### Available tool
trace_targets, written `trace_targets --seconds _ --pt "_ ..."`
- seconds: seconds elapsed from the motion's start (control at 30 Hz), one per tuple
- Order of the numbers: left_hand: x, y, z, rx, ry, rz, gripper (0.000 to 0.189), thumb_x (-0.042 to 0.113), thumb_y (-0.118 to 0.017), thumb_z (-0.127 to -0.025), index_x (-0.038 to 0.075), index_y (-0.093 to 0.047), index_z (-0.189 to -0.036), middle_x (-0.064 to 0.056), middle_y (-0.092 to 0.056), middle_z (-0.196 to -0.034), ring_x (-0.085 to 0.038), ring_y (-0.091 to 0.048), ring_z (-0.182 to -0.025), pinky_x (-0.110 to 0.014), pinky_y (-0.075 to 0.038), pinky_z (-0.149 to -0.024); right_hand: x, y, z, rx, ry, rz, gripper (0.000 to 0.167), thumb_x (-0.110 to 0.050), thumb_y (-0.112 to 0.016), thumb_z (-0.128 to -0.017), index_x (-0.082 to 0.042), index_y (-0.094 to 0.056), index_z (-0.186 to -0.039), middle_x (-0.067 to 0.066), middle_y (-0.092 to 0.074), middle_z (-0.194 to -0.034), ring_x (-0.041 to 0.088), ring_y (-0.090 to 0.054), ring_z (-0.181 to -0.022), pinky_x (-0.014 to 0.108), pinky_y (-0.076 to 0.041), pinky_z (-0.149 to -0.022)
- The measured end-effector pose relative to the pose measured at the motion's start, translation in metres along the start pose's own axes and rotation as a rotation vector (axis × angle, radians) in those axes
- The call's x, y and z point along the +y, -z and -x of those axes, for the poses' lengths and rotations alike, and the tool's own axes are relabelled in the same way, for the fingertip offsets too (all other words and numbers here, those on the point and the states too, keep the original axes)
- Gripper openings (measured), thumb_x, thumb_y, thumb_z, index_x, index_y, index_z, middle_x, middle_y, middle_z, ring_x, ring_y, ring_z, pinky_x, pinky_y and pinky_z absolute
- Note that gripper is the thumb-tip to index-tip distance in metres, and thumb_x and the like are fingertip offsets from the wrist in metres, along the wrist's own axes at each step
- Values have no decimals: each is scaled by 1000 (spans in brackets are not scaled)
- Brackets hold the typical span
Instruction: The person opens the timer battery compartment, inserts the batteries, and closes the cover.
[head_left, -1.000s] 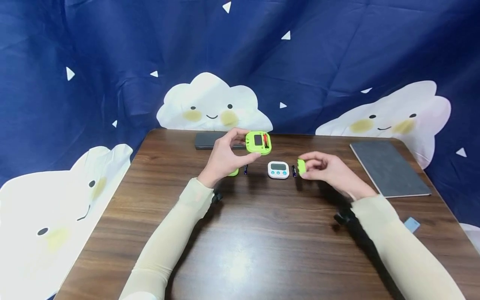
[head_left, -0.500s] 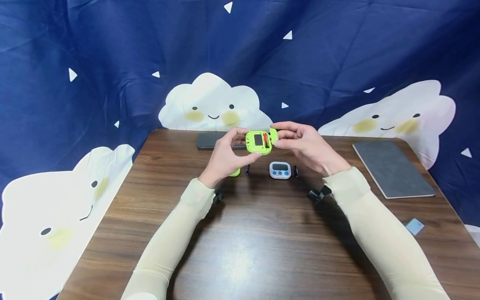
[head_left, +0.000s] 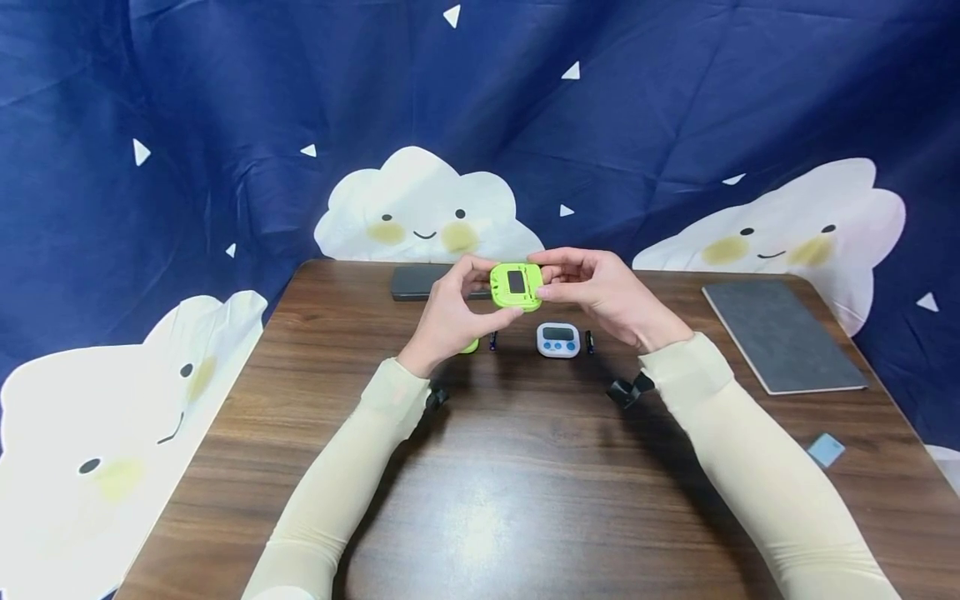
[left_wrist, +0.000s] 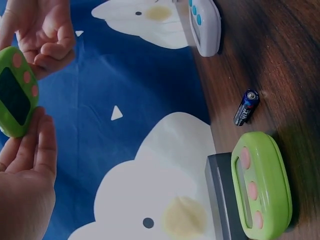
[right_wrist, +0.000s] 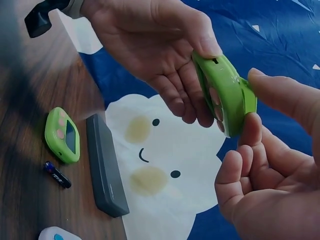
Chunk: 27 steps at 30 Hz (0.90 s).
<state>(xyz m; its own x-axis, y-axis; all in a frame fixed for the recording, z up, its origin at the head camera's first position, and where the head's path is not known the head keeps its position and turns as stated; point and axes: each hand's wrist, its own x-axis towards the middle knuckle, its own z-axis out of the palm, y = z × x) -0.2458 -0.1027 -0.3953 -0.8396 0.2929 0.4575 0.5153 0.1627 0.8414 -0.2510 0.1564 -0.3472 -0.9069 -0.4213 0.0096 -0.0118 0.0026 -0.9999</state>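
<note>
My left hand (head_left: 442, 321) grips a lime-green digital timer (head_left: 516, 283) by its left side, raised above the table with its back facing the head camera. In the left wrist view, its screen and pink buttons show. At the timer's right side, my right hand (head_left: 596, 292) pinches a small green battery cover (right_wrist: 248, 95) between thumb and fingers. The cover lies against the timer's back, over the battery bay, slightly tilted out in the right wrist view. The red battery inside is hidden now.
Below the hands lie a white timer (head_left: 558, 340) with blue buttons, a dark battery (head_left: 492, 340), another battery (head_left: 590, 342) and a second green timer (left_wrist: 262, 185). A dark grey case (head_left: 420, 282) lies behind, a grey notebook (head_left: 783, 337) and a blue card (head_left: 827, 450) rightward.
My right hand has brought the battery cover leftward and up from beside the white timer to the held timer's back, covering the red battery. My left hand has stayed nearly still.
</note>
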Motion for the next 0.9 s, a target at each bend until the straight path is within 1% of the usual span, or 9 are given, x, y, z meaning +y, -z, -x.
trace_targets --seconds 0.1,0.23,0.43,0.57,0.67,0.73,0.9 --pt "1 0 1 1 3 7 59 14 -97 -85 6 -66 -134 -12 -79 -132 -24 -75 -121 -50 -62 -112 -1 -1 1 12 1 51 55 3 -82 -97 3 -66 -149 -6 -80 -103 10 -72 -96 21 -63 -89" --pt "0 0 1 5 3 16 58 13 -97 -84 6 -67 -133 -12 -79 -131 -24 -75 -120 -52 -61 -112 -2 -3 2 23 6 79 56 1 -83 -96 3 -66 -149 -7 -79 -102 9 -71 -95 20 -63 -88" --pt "1 0 0 4 2 12 58 13 -97 -85 6 -66 -133 -11 -79 -132 -23 -75 -121 -45 -62 -112 -1 -5 2 53 20 104 56 0 -84 -96 2 -68 -149 -8 -78 -99 8 -70 -92 20 -62 -86" --pt "0 1 -1 1 2 19 57 13 -97 -85 6 -66 -132 -11 -78 -133 -23 -76 -122 -41 -62 -113 -1 -8 4 79 35 103 54 -1 -85 -96 3 -69 -147 -9 -79 -99 8 -69 -92 19 -62 -86" --pt "0 1 -1 -1 8 26 56 13 -97 -86 6 -66 -133 -11 -78 -133 -23 -75 -123 -40 -62 -113 0 -9 5 95 36 93 53 -1 -85 -96 3 -71 -146 -10 -79 -100 8 -70 -94 19 -63 -87" --pt "-1 1 -1 -3 12 30 57 13 -96 -86 6 -66 -133 -12 -77 -134 -23 -75 -123 -42 -61 -113 0 -10 5 99 33 92 52 -1 -85 -96 3 -71 -146 -9 -80 -99 8 -70 -94 19 -63 -87" --pt "-2 1 0 -6 11 30 57 13 -96 -86 6 -66 -133 -12 -77 -134 -23 -74 -122 -48 -61 -113 1 -10 5 99 47 132 51 -1 -86 -96 4 -72 -144 -9 -78 -96 8 -69 -89 18 -62 -83"
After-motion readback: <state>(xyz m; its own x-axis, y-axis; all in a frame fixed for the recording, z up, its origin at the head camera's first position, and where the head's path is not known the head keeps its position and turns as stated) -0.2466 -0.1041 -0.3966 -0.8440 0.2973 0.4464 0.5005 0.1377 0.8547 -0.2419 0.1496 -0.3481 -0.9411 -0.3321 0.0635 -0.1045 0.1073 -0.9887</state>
